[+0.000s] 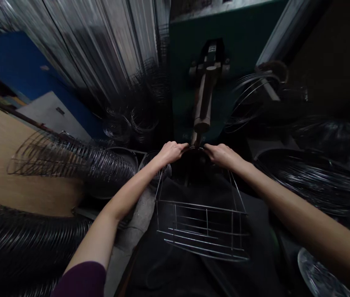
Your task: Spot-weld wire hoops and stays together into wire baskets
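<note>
My left hand and my right hand are both closed, thumbs and fingers pinching either side of a dark, curved wire piece at the tip of a machine's metal rod. Below them hangs a wire basket over my dark-clothed lap. Slanting wires rise from its sides toward my hands, so the curved piece looks like its upper part, though the join is too dark to make out. Above the rod is a thick metal cylinder fixed to a green machine.
Coiled wire rings lie on the left beside a wooden board. A larger dark row of rings is nearer me. On the right, a round container holds many wire pieces. Loose wire hoops hang by the machine.
</note>
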`<state>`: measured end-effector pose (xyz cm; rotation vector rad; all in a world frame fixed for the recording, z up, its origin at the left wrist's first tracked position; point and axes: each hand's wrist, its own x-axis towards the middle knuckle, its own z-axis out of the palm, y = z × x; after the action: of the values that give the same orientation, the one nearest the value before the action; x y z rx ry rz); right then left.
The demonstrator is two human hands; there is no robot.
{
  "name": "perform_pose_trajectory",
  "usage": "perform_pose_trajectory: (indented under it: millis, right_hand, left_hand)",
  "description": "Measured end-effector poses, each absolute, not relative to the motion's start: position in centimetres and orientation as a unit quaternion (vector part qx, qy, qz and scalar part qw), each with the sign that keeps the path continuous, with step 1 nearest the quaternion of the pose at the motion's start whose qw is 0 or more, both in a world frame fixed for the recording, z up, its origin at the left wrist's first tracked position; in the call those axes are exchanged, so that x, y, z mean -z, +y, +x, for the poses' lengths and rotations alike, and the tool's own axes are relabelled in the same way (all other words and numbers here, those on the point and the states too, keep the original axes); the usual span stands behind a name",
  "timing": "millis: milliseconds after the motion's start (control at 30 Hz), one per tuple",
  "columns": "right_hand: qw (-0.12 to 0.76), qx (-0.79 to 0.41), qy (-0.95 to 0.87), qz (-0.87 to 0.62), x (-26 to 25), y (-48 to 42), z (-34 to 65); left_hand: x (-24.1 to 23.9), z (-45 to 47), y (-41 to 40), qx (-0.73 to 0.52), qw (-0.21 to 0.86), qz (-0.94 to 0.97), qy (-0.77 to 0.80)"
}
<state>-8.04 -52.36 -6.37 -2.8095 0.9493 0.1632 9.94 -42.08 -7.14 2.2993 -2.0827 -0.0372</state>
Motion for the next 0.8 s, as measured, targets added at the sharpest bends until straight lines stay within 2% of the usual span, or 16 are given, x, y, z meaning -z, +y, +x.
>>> perform_pose_trajectory:
  millis: [167, 333, 433, 500, 567, 667, 733, 800]
  right_hand:
    - [0.157, -0.023, 0.301, -0.94, 6.7, -53.2, -8.5]
    - [0.209, -0.072, 0.333, -0.917, 6.9, -52.4, -11.1]
    - [0.178, -0.055, 0.358, -0.915, 7.7, -50.6, -12.7]
    - [0.159, -0.02, 0.365, -0.917, 8.4, -49.6, -13.9]
    - [0.145, 0.033, 0.373, -0.916, 8.8, -49.0, -15.5]
    - [0.125, 0.129, 0.394, -0.901, 8.6, -48.8, -18.3]
    - [0.128, 0.185, 0.411, -0.883, 8.1, -48.4, -19.7]
    - [0.14, 0.219, 0.432, -0.864, 7.7, -47.8, -20.1]
  left_hand:
    - [7.0, 10.1, -42.1, 0.018, 0.015, 0.741, -0.671]
    - [7.7, 9.7, -42.3, 0.018, 0.057, 0.742, -0.668]
    - [7.6, 9.6, -40.9, 0.058, 0.137, 0.742, -0.653]
    - [7.8, 9.8, -38.3, 0.137, 0.257, 0.72, -0.63]
    - [9.0, 9.5, -34.5, 0.222, 0.423, 0.687, -0.547]
    - [13.0, 7.3, -28.0, 0.321, 0.625, 0.652, -0.284]
    - [16.1, 5.0, -24.7, 0.474, 0.617, 0.621, -0.101]
    - [18.2, 2.7, -23.0, 0.593, 0.557, 0.579, -0.052]
